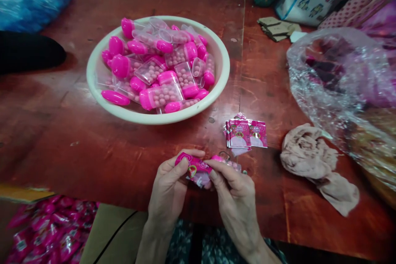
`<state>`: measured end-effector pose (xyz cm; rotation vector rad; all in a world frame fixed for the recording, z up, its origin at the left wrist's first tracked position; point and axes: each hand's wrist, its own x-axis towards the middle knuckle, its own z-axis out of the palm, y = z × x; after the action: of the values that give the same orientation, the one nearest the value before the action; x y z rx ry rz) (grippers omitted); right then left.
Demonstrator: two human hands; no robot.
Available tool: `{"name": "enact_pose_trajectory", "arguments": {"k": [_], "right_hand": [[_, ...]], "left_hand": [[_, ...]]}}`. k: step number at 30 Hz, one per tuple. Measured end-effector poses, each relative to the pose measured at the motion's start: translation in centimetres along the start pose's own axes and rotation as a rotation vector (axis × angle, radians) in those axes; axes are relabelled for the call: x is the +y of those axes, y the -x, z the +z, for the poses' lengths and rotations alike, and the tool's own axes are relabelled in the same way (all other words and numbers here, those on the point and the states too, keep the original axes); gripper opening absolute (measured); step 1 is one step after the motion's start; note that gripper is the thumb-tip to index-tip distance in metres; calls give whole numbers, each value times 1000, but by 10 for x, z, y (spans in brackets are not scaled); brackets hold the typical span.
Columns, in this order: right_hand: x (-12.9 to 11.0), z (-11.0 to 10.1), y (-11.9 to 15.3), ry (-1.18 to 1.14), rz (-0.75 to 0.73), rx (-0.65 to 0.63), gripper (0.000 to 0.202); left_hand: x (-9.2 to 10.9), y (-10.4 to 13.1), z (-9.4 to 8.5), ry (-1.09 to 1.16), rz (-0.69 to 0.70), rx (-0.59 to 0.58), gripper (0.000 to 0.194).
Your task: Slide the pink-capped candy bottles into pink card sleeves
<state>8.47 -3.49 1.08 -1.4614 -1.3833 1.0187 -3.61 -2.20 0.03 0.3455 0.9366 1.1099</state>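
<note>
Near the table's front edge, my left hand (pixel 170 185) pinches the left end of a small pink printed wrapper (pixel 193 167). The fingers of my right hand (pixel 236 192) close on the wrapper's right side. Just behind my right fingers lies a clear container with a pink cap and pink balls (pixel 230 163), partly hidden by them. A small stack of pink printed packets (pixel 247 134) rests on the table beyond my right hand. Farther back, a cream basin (pixel 224 78) holds several clear containers with pink caps and pink balls inside.
A crumpled beige cloth (pixel 309 152) and a large clear plastic bag (pixel 340 82) are on the right. Cardboard pieces (pixel 276 29) lie at the back right. A blue bag (pixel 31 0) and a dark rounded object (pixel 31 53) are at left. Pink packages (pixel 52 231) pile up below the table.
</note>
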Motion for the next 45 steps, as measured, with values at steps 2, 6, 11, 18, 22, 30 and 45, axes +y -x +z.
{"name": "enact_pose_trajectory", "arguments": {"k": [2, 6, 11, 18, 22, 30, 45], "right_hand": [[3, 1, 1, 68, -33, 12, 25], [9, 1, 2, 223, -176, 53, 31], [6, -2, -4, 195, -165, 53, 26], [0, -3, -6, 107, -80, 24, 21], [-1, -4, -6, 33, -31, -2, 22], [2, -5, -7, 71, -69, 12, 22], [8, -24, -1, 144, 270, -23, 15]], "left_hand": [[-1, -2, 1, 11, 12, 46, 21], [-3, -5, 3, 11, 94, 234, 12], [-2, -5, 3, -7, 133, 295, 11], [0, -3, -2, -43, 95, 136, 16], [0, -4, -2, -48, 97, 113, 22], [-5, -5, -3, -32, 155, 46, 21], [-2, -7, -3, 29, 192, 325, 19]]}}
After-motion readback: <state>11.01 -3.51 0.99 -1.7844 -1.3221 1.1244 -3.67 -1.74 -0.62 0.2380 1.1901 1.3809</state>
